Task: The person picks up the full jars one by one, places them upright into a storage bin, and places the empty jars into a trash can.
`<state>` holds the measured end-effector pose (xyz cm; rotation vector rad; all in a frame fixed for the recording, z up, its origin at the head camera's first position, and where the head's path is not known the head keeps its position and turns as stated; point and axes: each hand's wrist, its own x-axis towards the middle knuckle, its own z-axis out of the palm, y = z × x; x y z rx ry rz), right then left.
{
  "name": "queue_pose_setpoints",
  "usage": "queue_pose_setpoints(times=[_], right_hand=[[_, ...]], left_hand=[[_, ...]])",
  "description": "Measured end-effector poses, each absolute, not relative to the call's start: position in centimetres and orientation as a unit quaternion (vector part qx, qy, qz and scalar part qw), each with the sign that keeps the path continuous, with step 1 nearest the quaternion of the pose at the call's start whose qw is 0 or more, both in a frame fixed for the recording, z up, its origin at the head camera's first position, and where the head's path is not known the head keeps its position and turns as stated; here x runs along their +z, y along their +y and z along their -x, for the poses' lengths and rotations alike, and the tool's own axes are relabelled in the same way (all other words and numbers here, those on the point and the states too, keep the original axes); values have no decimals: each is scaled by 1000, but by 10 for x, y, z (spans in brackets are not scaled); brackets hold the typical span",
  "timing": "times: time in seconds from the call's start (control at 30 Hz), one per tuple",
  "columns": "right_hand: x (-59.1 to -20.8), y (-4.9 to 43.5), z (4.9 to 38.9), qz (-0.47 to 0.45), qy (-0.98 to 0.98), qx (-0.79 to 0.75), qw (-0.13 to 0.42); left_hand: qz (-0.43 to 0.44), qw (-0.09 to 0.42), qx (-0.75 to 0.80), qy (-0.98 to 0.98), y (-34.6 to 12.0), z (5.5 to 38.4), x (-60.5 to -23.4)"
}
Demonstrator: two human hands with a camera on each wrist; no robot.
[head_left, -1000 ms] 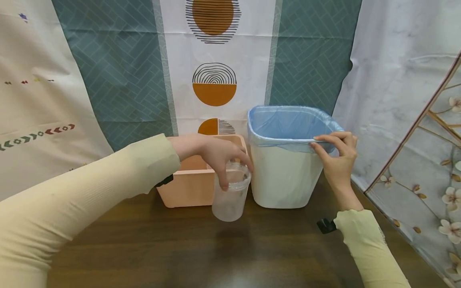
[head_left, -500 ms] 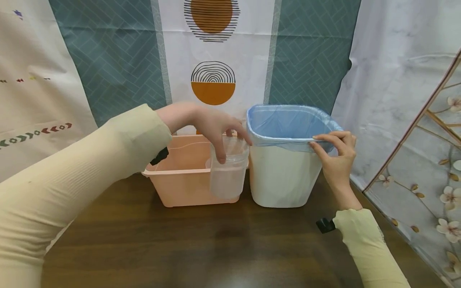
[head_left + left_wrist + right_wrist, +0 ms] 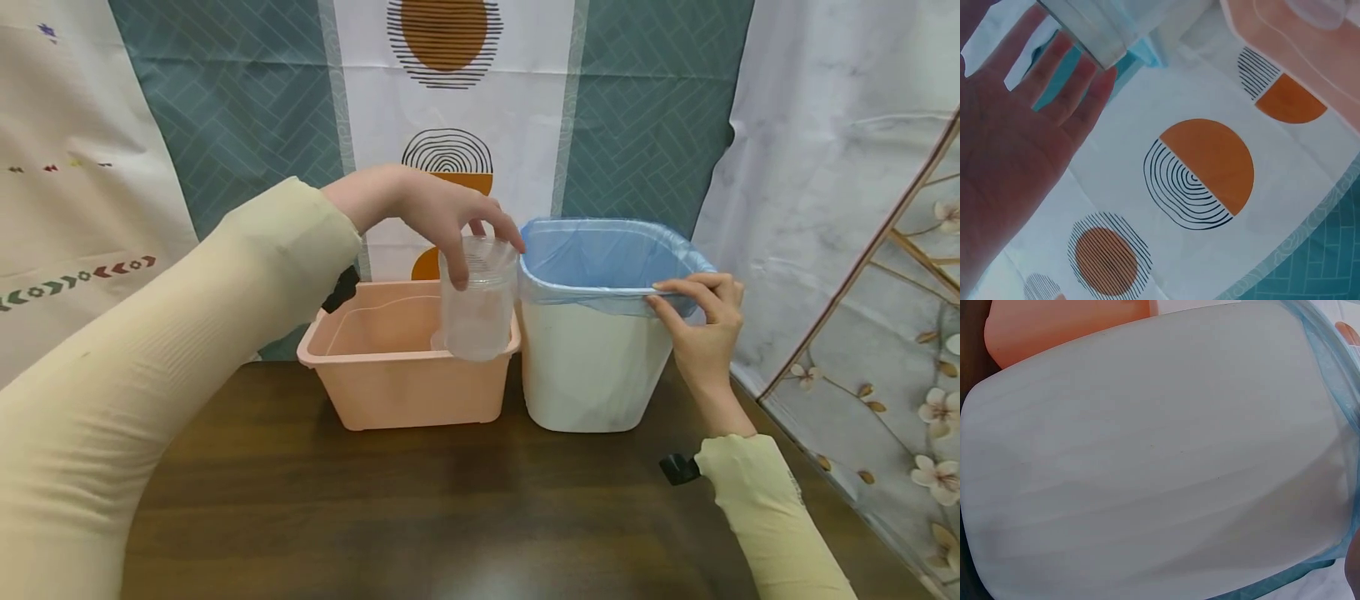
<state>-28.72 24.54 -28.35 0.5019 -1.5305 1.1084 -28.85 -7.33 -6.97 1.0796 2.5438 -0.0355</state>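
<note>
My left hand point(image 3: 453, 212) grips a clear plastic jar point(image 3: 480, 321) by its upper end, fingers and thumb reaching down around it. The jar is upright in the air, overlapping the front right rim of a pink plastic tub point(image 3: 412, 392). In the left wrist view the jar's ridged band point(image 3: 1088, 34) touches the fingertips. To the right stands a white trash bin point(image 3: 592, 367) with a blue liner bag point(image 3: 600, 250) folded over its rim. My right hand point(image 3: 705, 321) pinches that lined rim at the front right corner. The right wrist view shows mostly the bin's side point(image 3: 1147, 456).
Something clear and rounded point(image 3: 1319, 11) lies inside the pink tub. Tub and bin stand close together at the back of a dark wooden table point(image 3: 450, 517). Behind them hangs a patterned cloth point(image 3: 637, 125), with a floral cloth point(image 3: 862, 333) at the right.
My left hand has raised the jar from low in front of the pink tub to the height of its rim. The right hand has stayed on the bin's rim.
</note>
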Motion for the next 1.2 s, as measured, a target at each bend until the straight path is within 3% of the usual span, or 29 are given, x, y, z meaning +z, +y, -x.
queue_pose_setpoints(times=[0.83, 1.2], right_hand=[[-275, 237, 273, -218, -644, 471, 562], [-293, 257, 297, -212, -650, 461, 565]], left_hand=[[-340, 90, 49, 935, -59, 299, -16], [-358, 68, 81, 928, -44, 310, -18]])
